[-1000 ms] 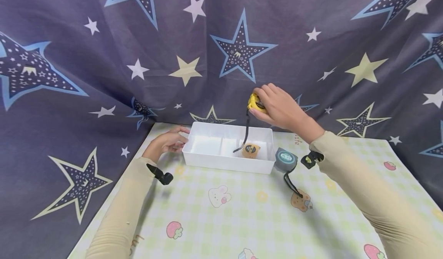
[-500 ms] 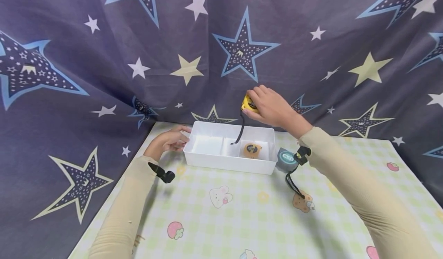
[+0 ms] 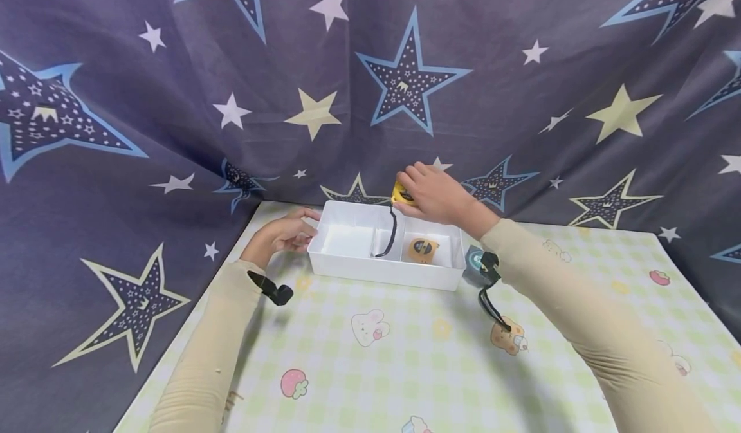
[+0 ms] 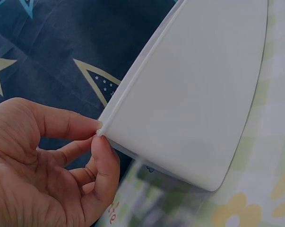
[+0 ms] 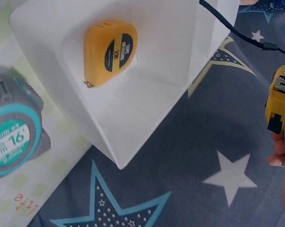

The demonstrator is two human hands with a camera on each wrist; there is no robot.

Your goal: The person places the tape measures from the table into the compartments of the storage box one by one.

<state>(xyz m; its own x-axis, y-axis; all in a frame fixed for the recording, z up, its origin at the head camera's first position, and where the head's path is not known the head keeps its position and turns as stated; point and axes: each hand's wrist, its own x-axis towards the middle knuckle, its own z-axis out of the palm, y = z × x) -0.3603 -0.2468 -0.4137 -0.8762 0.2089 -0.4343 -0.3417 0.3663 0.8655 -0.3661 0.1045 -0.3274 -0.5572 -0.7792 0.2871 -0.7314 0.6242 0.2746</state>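
Before a starry curtain (image 3: 197, 79), a right hand (image 3: 433, 193) grips a yellow tape measure (image 3: 399, 193) near the back of a white box (image 3: 382, 275), lower and farther left than a second ago, seemingly bringing it closer to the middle compartment (image 3: 382, 239). The left hand (image 3: 285, 231) pinches the box's corner; an orange tape measure (image 3: 422, 251) lies inside.

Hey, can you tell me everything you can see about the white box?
The white box is long, rectangular and open-topped, with smooth, slightly shiny walls that look like plastic and rounded corners. It's split crosswise into three compartments, the middle one narrowest. It stands upright on the checked tablecloth. The left hand pinches its rim at the left end. An orange tape measure lies in the right compartment. A black strap dangles over the middle; contact is unclear.
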